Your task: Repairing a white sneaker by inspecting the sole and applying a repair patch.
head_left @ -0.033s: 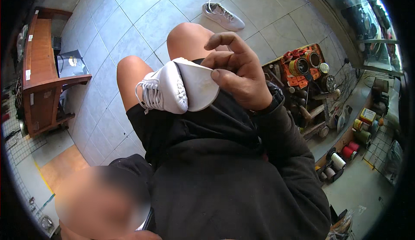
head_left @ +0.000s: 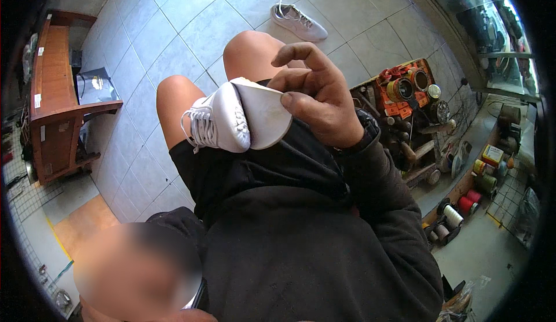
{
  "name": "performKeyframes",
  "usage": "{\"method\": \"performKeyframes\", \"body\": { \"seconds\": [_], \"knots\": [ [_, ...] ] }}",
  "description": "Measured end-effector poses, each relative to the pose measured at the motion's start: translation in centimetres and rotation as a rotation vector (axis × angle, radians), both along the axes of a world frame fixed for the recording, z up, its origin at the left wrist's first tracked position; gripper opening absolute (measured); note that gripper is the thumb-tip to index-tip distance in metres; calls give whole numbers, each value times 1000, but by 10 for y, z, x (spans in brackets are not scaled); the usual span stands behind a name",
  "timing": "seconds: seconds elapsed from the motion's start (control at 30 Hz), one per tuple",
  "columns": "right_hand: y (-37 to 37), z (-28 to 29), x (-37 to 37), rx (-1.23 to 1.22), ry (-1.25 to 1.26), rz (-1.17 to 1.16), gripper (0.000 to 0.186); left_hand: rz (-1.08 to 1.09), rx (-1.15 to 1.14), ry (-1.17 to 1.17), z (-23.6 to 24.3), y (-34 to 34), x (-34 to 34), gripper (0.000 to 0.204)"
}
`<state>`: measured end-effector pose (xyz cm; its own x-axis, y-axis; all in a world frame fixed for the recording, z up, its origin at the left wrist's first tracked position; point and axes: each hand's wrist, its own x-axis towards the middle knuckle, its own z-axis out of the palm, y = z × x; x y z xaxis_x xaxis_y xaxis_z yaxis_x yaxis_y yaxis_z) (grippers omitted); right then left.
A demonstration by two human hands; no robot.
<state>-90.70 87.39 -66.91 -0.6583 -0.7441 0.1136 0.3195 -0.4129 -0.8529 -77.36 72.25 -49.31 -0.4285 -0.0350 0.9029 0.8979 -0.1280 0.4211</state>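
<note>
A white sneaker (head_left: 223, 122) with white laces rests on my lap, a pale sole (head_left: 263, 119) folded out from its toe along a rough whitish seam. My right hand (head_left: 313, 104) is closed on the sole’s edge, thumb against it, with the forefinger raised and bent. At the lower left, what looks like my left hand (head_left: 194, 315) is mostly hidden by a blurred patch; I cannot make out its grip. Beyond my knees, another white sneaker (head_left: 298, 22) lies on the tiled floor.
On my right stand a crate of tools and tins (head_left: 405, 93) and a long tray of thread spools (head_left: 454, 215) beside a glass cabinet (head_left: 498, 38). A wooden desk-like unit (head_left: 55, 73) with a grey panel stands on my left.
My right hand and the sole in it have shifted very slightly to the left; otherwise the view looks the same.
</note>
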Motion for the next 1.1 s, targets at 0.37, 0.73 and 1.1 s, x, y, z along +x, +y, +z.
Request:
{"method": "performKeyframes", "body": {
  "seconds": [0.37,0.73,1.1],
  "knots": [
    [8,41,-9,229,141,-47,36,107,-46,-92,16,1,12,17],
    [110,31,-26,944,414,-550,16,204,52,-117,2,-2,36,18],
    [303,-37,-97,1595,629,-620,39,-98,166,-51,-10,-4,21,17]
  ]
}}
